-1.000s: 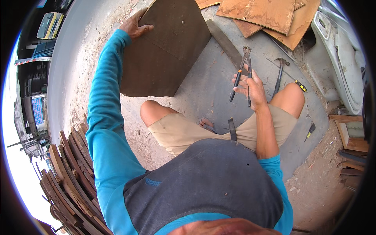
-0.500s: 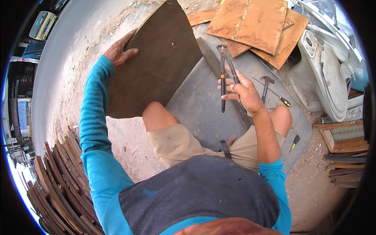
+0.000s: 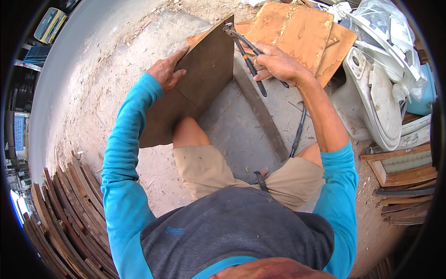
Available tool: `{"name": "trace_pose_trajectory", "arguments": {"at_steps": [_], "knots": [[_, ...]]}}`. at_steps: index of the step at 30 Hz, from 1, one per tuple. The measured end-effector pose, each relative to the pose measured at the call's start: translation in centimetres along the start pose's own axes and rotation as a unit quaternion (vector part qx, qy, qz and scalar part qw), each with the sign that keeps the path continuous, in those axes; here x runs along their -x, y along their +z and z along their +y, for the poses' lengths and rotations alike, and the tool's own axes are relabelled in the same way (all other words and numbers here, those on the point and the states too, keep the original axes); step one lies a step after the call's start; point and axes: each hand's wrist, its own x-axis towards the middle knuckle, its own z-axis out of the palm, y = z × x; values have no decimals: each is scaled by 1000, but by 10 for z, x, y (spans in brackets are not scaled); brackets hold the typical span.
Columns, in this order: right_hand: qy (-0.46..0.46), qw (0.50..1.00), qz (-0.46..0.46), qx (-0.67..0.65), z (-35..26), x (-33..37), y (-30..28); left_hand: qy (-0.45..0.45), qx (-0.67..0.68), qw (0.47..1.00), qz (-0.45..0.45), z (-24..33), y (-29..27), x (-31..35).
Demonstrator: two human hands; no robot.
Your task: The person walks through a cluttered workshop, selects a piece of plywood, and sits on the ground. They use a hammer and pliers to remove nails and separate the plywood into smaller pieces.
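Head view shows a broad dark board (image 3: pixel 204 76) standing tilted in front of the person, its lower part beside the left knee (image 3: pixel 190 131), which seems to lean against it. The left hand (image 3: pixel 167 72) has its grip on the board's upper left edge, thumb on the near face, the other fingers mostly hidden behind. The right hand (image 3: pixel 278 65) grasps the pincers (image 3: pixel 245 56) by their dark handles, which stand spread apart, with the metal head close to the board's top corner; whether it touches cannot be told. The board looks thin and stiff, probably light enough for one hand but awkward for its breadth, and likely to swing if held at one point only; its edge may be rough, so a pinch across it, mid-side, should serve best. The pincers look rigid, dense and head-heavy, best held low on both handles. Plywood sheets (image 3: pixel 290 30) lie beyond, beside a long wooden strip (image 3: pixel 260 116).
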Motion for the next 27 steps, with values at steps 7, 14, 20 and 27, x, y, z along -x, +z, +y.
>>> {"name": "trace_pose_trajectory", "arguments": {"at_steps": [7,14,20,27], "knots": [[26,999,-3,48,-13,-4,-14,-13,-4,1000,2,2,3,3],[-15,993,-40,-111,37,-27,-4,-14,9,1000,-4,6,3,-2],[-128,901,88,-405,81,-68,131,-21,3,1000,2,-2,-1,-9],[-5,894,159,-419,171,-16,197,-13,-26,999,20,-29,-1,-17]]}}
